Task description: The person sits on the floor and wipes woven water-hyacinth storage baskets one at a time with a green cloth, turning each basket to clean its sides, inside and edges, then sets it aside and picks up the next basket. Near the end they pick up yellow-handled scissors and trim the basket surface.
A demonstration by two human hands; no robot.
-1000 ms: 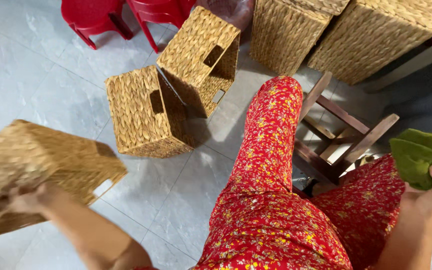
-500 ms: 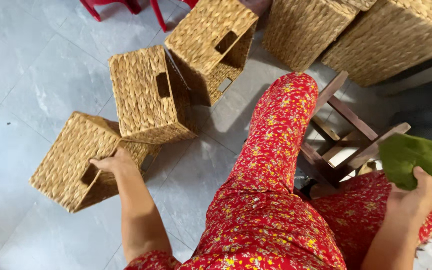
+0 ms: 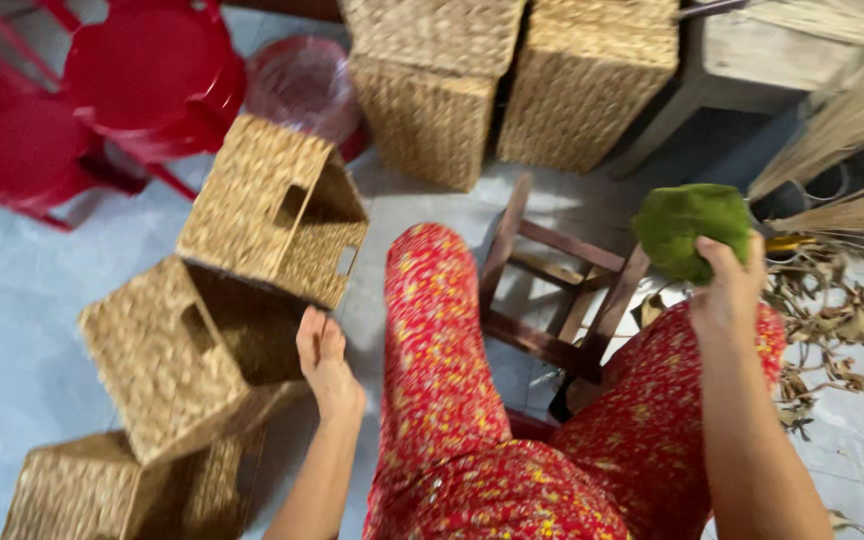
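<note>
While left hand (image 3: 327,365) hovers, right hand (image 3: 727,290) grips green cloth (image 3: 690,228) (bunched).

Ahead of you, red plastic chairs (image 3: 142,85) stand top left on the pale tiled floor (image 3: 12,330). Two tall woven hampers (image 3: 512,80) stand behind a small wooden stool (image 3: 552,300). Dry leaf scraps (image 3: 842,330) litter the right.
</note>
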